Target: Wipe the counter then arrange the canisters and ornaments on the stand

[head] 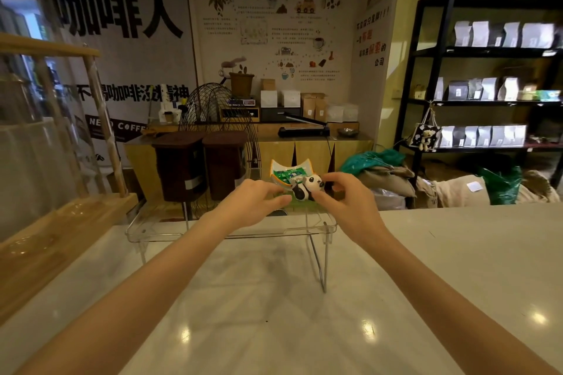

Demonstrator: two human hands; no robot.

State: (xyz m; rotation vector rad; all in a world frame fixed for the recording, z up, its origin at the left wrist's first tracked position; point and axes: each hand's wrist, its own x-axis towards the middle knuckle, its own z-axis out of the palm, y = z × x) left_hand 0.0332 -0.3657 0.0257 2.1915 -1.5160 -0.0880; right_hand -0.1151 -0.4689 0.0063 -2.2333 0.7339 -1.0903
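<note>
At the far left, a wooden rack (pixel 45 222) stands on the pale table (pixel 274 313), with clear glass parts on it that are too blurred to name. To the right of it, near the middle of the table, there is a clear stand (pixel 170 230) with thin metal legs. Both arms reach forward to the back part of this stand.

The left hand (pixel 254 201) lies over the top of the stand, with the fingers stretched forward and only loosely curved; it seems to touch the base of the ornament, but I cannot tell if it really holds something. Just behind the fingers sits a small white and orange dish (pixel 281 167) with green packets inside. Beside the dish, a little to the right, is the panda ornament (pixel 307 186), black and white, lying tilted on the stand. The right hand (pixel 350 201) is partly closed, and its thumb and fingers pinch the panda at the head side.

Behind the table, further right, sacks lie on the floor and a black shelf (pixel 432 55) carries many bags.
</note>
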